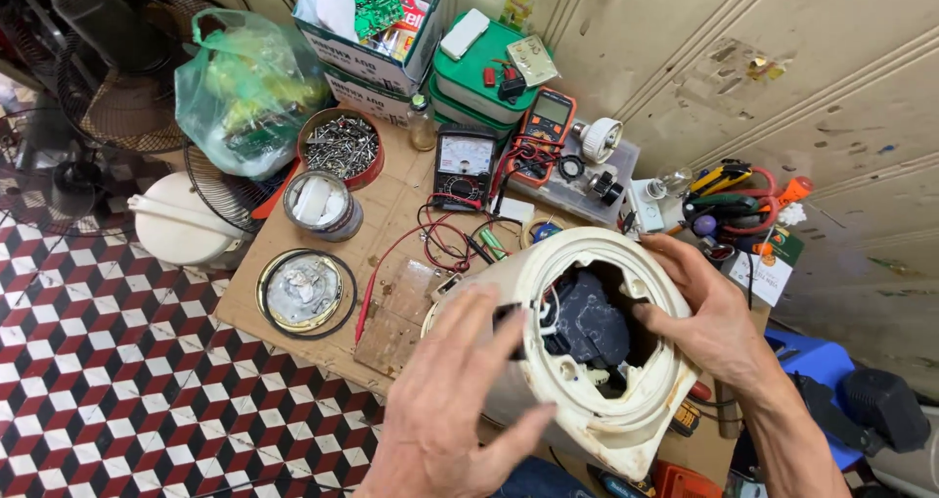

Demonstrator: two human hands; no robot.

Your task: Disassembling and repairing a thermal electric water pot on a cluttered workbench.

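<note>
Both hands (fingers spread) grip cream housing (587, 400).

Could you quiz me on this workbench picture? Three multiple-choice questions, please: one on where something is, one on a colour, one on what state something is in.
1. Where does the tin of screws sit?
A. beside the green plastic bag
B. on the blue stool
C. inside the cream housing

2. What colour is the case of the digital meter?
A. white
B. orange
C. purple

3. How is the cream housing held?
A. lying untouched
B. by one hand only
C. by both hands

Answers:
1 A: the tin stands right next to the bag.
2 B: its rim is orange.
3 C: the left hand grips its near side while the right hand grips its far rim.
</note>
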